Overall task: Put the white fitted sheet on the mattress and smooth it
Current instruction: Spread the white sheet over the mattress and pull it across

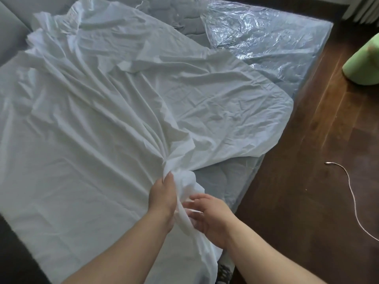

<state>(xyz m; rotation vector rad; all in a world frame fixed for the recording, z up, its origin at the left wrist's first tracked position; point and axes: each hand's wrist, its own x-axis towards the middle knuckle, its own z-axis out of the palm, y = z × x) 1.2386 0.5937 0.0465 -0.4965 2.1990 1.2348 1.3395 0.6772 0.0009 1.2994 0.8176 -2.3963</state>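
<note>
Across the mattress (272, 68), the white fitted sheet (98, 111) is lying loose and crumpled, its thin cotton-like cloth running in long creases toward a bunched corner at the mattress's near right edge. The left hand (164, 199) is gripping that gathered bunch, fingers curled around it. The right hand (211, 216) is holding the cloth just below, its fingers loosely bent on the folds; the grip there is looking light. Crinkled clear plastic film (256, 33) is covering the mattress's far right corner, beyond the sheet. Right of the mattress, dark wooden floor (307, 181) is carrying a thin pale cable (354, 201) and a pale green rounded object (365, 62).
</note>
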